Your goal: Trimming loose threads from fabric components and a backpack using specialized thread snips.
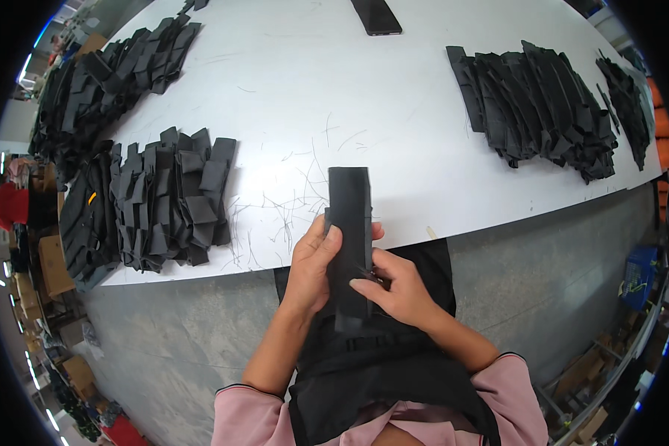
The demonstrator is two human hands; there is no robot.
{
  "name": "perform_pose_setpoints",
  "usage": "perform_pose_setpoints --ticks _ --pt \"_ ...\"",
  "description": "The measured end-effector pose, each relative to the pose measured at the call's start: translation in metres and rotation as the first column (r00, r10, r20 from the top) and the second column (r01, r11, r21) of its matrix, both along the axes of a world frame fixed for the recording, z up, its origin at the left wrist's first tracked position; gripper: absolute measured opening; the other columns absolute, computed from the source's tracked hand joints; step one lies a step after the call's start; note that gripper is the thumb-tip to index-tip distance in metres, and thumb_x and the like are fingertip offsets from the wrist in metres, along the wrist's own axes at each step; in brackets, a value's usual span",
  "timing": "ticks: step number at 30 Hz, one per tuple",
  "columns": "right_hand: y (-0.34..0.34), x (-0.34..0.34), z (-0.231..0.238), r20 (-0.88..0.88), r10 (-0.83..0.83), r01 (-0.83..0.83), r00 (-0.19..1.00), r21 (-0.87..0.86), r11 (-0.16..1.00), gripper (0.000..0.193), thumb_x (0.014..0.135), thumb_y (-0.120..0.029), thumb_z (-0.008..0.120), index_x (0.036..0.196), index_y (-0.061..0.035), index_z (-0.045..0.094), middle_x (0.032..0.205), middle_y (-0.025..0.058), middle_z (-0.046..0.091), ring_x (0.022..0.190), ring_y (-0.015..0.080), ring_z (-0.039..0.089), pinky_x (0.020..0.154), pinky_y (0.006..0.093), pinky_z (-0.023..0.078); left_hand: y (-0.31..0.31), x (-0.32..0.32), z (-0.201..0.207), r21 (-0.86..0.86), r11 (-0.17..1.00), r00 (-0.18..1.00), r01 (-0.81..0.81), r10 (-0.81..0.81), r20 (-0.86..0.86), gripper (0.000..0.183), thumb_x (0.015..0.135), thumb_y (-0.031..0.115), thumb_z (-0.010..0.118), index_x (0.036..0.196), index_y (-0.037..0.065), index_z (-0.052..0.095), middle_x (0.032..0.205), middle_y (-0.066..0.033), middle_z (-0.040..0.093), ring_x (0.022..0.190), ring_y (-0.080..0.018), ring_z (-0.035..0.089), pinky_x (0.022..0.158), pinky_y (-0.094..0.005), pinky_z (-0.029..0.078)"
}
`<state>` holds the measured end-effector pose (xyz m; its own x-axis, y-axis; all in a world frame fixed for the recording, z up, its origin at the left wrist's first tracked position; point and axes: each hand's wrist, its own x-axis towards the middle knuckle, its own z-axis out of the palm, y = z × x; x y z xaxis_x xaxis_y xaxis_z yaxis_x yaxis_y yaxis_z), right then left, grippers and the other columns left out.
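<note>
A flat black fabric strip (349, 230) is held upright in front of me, at the table's near edge. My left hand (316, 260) is closed round its left side, thumb on the front and fingertips showing past the right edge. Against the lower right side of the strip is my right hand (401, 286), closed on small dark thread snips (379, 279). Their pointed tip lies over the fabric; most of the tool is hidden by the fingers.
Stacks of black fabric pieces lie on the white table (290, 97): a near left stack (175, 197), a far left stack (119, 82) and a right stack (539, 108). Thread scraps (282, 204) are scattered left of the strip. A black phone (377, 16) rests at the far side.
</note>
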<state>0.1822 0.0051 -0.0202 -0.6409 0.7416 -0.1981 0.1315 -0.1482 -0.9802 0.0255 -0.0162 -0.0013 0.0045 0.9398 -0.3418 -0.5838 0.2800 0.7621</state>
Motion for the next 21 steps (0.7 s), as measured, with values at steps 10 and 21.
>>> perform_pose_setpoints --ticks 10,21 --pt "0.036 0.008 0.029 0.213 -0.356 0.012 0.91 0.844 0.536 0.032 0.07 -0.006 0.069 0.101 -0.0084 0.062 0.081 0.0034 0.056 0.059 0.022 0.053 0.053 0.0314 0.04 0.0 0.0 0.004 -0.096 0.991 0.994 -0.097 0.101 0.039 0.032 0.098 0.027 0.043 0.119 0.003 0.041 0.097 -0.018 0.062 0.071 -0.0242 0.066 0.063 -0.0307 0.056" --pt "0.041 0.006 0.019 0.181 -0.308 0.049 0.934 0.79 0.612 0.022 0.072 0.0 0.066 0.094 -0.004 0.065 0.079 0.0099 0.065 0.063 0.0245 0.061 0.057 0.0308 0.046 -0.003 -0.005 -0.002 -0.125 0.989 0.995 -0.078 0.086 0.056 0.029 0.097 0.025 0.044 0.116 0.003 0.042 0.09 -0.0171 0.064 0.06 -0.0204 0.065 0.055 -0.0273 0.053"
